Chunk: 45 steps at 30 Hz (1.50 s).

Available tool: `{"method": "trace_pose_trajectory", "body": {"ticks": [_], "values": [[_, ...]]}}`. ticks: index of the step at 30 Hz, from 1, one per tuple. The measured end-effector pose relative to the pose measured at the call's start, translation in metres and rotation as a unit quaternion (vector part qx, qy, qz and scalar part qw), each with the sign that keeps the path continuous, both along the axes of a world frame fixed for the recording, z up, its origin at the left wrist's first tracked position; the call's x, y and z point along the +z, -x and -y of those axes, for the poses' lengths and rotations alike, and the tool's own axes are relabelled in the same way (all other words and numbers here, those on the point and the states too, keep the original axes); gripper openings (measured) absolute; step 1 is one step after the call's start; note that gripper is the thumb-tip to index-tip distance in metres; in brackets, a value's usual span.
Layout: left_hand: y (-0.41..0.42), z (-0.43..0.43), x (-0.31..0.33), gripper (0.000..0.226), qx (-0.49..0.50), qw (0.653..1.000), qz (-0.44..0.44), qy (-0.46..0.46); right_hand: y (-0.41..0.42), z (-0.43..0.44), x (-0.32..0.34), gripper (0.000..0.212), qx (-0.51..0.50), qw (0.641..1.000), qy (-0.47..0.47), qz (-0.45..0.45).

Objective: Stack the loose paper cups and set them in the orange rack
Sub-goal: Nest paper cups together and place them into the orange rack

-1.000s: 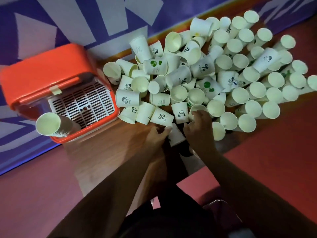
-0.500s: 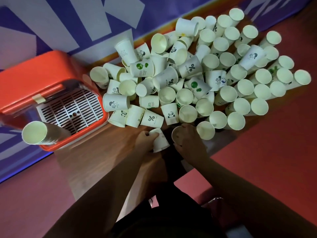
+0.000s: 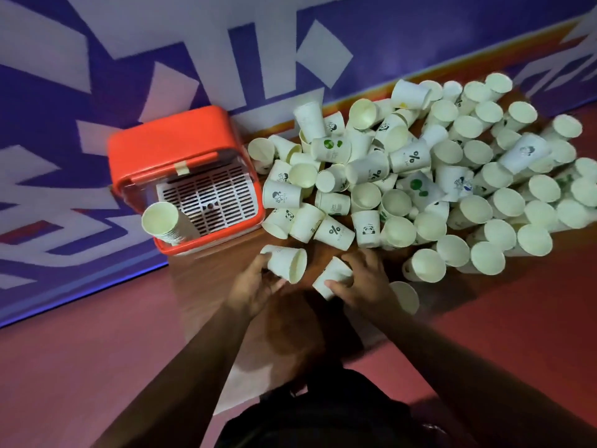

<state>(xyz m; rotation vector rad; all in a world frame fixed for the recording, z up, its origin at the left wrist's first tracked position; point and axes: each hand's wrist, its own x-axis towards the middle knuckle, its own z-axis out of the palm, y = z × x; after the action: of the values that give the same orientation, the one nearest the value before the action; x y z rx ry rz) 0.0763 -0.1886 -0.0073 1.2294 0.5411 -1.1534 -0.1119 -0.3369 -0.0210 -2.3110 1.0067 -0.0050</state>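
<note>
My left hand (image 3: pixel 255 282) has its fingers wrapped round a paper cup (image 3: pixel 286 263). My right hand (image 3: pixel 361 279) curls round a second cup (image 3: pixel 331 278) just beside it. The two cups are close but apart.

The main risk, as I judge it, is a missed nest. The second cup's near end aims below the first cup's mouth, so pushing them together as they lie could crease a rim or squash a wall. Squeezing thin paper harder would make that worse. My right wrist also hangs over a stray cup (image 3: pixel 405 297), and the pile of loose cups (image 3: pixel 420 176) begins just beyond my right knuckles. A careless sweep could roll cups off the wooden tabletop (image 3: pixel 206 279).

The first cup lies on its side. Its long axis runs from its base, beyond my left fingertips, down to its open mouth, which faces my right hand. The second cup's axis slants from my right fingers towards my left palm, but I cannot tell which end is its mouth.

The orange rack (image 3: pixel 174 137) sits beyond and outboard of my left hand. A finished stack (image 3: pixel 164 221) lies in it, mouth towards me.
</note>
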Motion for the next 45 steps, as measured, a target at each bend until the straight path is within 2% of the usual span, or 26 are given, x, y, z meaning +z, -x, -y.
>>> {"method": "trace_pose_trajectory", "body": {"ticks": [2,6,10,13,16,19,20,23,26,30,37,41,45], "values": [[0.001,-0.014,0.003,0.03,0.027,0.999,-0.018,0.017,-0.006,-0.015,-0.005,0.071,-0.007,0.999,-0.019,-0.031],[0.001,-0.039,0.006,0.031,0.046,0.998,-0.031,0.032,-0.022,-0.027,-0.014,0.042,-0.057,0.996,-0.044,-0.056],[-0.002,-0.064,0.007,0.027,0.048,0.998,-0.01,0.026,-0.034,-0.035,-0.007,0.022,-0.01,0.995,-0.056,-0.078],[-0.006,-0.08,0.005,0.034,0.051,0.997,0.003,0.051,-0.045,-0.041,0.011,0.008,-0.006,0.991,-0.12,-0.051],[-0.012,-0.098,0.008,0.031,0.048,0.991,-0.003,0.123,-0.06,-0.045,0.032,0.014,-0.021,0.985,-0.171,0.01],[-0.02,-0.11,0.019,0.03,-0.007,0.987,0.074,0.142,-0.086,-0.054,0.068,0.01,-0.043,0.968,-0.241,0.063],[-0.024,-0.112,0.023,0.037,-0.03,0.982,0.117,0.144,-0.096,-0.057,0.077,0.009,-0.032,0.963,-0.257,0.076],[-0.043,-0.121,0.037,0.076,-0.111,0.95,0.238,0.166,-0.128,-0.069,0.1,0.01,0.03,0.959,-0.265,0.099],[-0.065,-0.132,0.058,0.085,-0.154,0.925,0.303,0.168,-0.154,-0.078,0.113,0.01,0.084,0.957,-0.259,0.096],[-0.093,-0.144,0.074,0.071,-0.078,0.929,0.341,0.12,-0.181,-0.085,0.126,0.024,0.114,0.947,-0.28,0.112],[-0.145,-0.145,0.072,0.083,0.034,0.887,0.46,0.021,-0.22,-0.082,0.134,0.048,0.075,0.945,-0.253,0.192],[-0.163,-0.133,0.058,0.071,0.003,0.851,0.525,-0.015,-0.233,-0.079,0.133,0.049,0.057,0.946,-0.242,0.208],[-0.17,-0.127,0.041,0.074,-0.044,0.827,0.556,-0.072,-0.241,-0.077,0.129,0.043,0.035,0.95,-0.211,0.227]]}}
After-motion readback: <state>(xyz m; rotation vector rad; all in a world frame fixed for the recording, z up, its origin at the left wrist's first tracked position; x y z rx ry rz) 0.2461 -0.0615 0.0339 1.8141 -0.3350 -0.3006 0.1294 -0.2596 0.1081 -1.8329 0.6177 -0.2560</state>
